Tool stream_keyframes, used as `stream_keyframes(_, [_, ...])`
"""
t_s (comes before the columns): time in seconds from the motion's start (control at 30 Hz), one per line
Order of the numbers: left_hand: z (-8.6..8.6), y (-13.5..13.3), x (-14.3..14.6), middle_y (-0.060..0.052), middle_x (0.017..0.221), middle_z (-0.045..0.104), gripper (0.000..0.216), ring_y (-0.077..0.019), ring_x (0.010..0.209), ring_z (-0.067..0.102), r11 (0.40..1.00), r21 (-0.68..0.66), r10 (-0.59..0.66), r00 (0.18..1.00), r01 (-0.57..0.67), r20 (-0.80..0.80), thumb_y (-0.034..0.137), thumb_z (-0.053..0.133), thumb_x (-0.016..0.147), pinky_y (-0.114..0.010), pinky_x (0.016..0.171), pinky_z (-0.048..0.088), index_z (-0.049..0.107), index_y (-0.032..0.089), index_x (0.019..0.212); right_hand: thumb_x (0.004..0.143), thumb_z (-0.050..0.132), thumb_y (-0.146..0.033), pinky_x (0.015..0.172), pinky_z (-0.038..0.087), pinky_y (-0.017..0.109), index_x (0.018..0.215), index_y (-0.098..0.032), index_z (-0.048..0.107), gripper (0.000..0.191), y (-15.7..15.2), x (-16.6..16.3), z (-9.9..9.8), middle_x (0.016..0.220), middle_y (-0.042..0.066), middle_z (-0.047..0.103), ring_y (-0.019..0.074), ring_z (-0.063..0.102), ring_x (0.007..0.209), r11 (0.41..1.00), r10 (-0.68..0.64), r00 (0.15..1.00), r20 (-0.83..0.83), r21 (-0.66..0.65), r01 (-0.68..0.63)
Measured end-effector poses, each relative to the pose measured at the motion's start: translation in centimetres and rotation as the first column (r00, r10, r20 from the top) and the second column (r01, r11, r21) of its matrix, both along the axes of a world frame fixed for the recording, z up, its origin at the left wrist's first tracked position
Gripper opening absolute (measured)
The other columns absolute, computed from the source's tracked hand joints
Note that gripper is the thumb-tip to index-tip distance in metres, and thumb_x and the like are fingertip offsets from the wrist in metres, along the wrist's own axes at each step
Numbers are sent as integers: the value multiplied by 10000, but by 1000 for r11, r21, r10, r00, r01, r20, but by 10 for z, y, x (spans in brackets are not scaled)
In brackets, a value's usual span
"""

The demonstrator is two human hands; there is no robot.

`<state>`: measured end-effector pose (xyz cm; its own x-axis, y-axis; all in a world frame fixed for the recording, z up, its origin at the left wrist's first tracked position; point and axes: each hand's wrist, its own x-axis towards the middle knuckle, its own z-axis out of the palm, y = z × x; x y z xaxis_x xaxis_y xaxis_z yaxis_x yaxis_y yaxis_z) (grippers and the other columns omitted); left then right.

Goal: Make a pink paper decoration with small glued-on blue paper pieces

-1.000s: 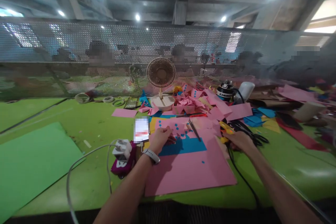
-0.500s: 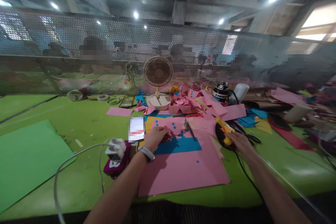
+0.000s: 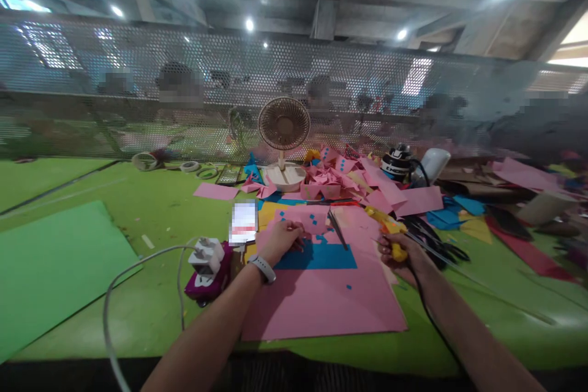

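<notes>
My left hand [image 3: 281, 239], with a white watch on the wrist, rests with curled fingers on the top left corner of a blue paper piece [image 3: 321, 256]. That piece lies on a large pink sheet [image 3: 321, 300]. My right hand [image 3: 399, 252] is wrapped round the handle of a yellow glue gun [image 3: 389, 229], held just off the pink sheet's right edge, its black cord trailing under my forearm. A dark pair of tweezers or scissors [image 3: 337, 228] lies on the pink paper between my hands. Small blue paper bits dot the pink sheet.
A small desk fan [image 3: 283, 135] stands behind a heap of pink and blue paper scraps [image 3: 349, 180]. A white plug adapter [image 3: 206, 255] with a grey cable sits on a purple object at left. A green sheet [image 3: 50, 269] lies far left. Tape rolls [image 3: 147, 161] and a mesh screen [image 3: 138, 92] are at the back.
My right hand has lifted the yellow glue gun from the black cords at right and brought it left, towards the pink sheet. My left hand has stayed on the blue paper.
</notes>
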<state>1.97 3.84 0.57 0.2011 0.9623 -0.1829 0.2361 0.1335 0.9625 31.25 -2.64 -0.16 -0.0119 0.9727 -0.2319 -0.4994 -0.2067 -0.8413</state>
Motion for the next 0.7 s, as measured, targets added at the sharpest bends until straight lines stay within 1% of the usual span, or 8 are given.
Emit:
stream_keyframes(0.03, [1,-1,0,-7,554,634,186,-109,443,575,1000,-6,4,1000,-4,4,309,565,773,-186,422,382,561,168,651,629,663,-206,396,396,145,741,-186,556,157,2,-4,3,579,-44,512,56,467,461,1000,23,998,-56,-11,-24])
stream_keyframes(0.1, [4,-2,-1,-18,552,640,237,-115,459,585,1000,-30,9,1000,-8,18,328,549,787,-193,445,401,553,168,613,621,674,-186,386,388,143,718,-170,556,154,6,-12,10,556,-46,512,47,450,431,999,46,998,-50,-19,-47])
stream_keyframes(0.2, [7,-2,-3,-25,572,656,233,-130,502,608,996,-90,10,998,-5,54,351,566,782,-211,498,439,564,168,638,617,683,-186,398,410,161,702,-151,565,150,16,-24,22,548,-30,547,57,475,421,997,70,995,73,15,-71])
stream_keyframes(0.33, [7,0,-4,-28,591,663,168,-133,523,614,982,-188,24,994,-3,111,324,609,759,-225,539,467,562,165,730,608,681,-204,394,411,173,784,-147,588,207,31,-41,32,560,-27,596,64,492,396,984,80,974,211,140,-111])
stream_keyframes(0.4, [7,0,-3,-23,622,669,132,-126,536,619,973,-230,38,988,-3,149,288,603,764,-223,554,478,543,172,780,589,696,-207,402,415,174,805,-142,596,247,39,-48,31,612,-7,636,68,511,412,980,66,970,234,167,-106])
stream_keyframes(0.53, [9,-3,6,-25,699,685,83,-112,568,626,963,-270,61,976,-2,210,252,552,795,-217,587,492,512,182,816,548,736,-207,404,399,157,883,-148,628,357,47,-53,20,736,22,670,83,558,512,986,60,979,194,142,-88])
stream_keyframes(0.6, [10,-4,12,-31,688,684,77,-119,569,628,963,-271,58,975,2,215,255,535,799,-223,585,492,517,181,786,540,746,-213,386,380,155,892,-151,642,372,47,-52,15,739,18,663,82,549,512,987,82,983,164,123,-103])
stream_keyframes(0.7, [7,-3,19,-42,630,668,153,-141,562,631,968,-253,47,979,5,196,294,518,801,-241,578,492,529,178,702,545,744,-224,377,379,159,856,-152,655,332,44,-47,13,724,19,657,88,546,516,986,119,987,110,106,-131])
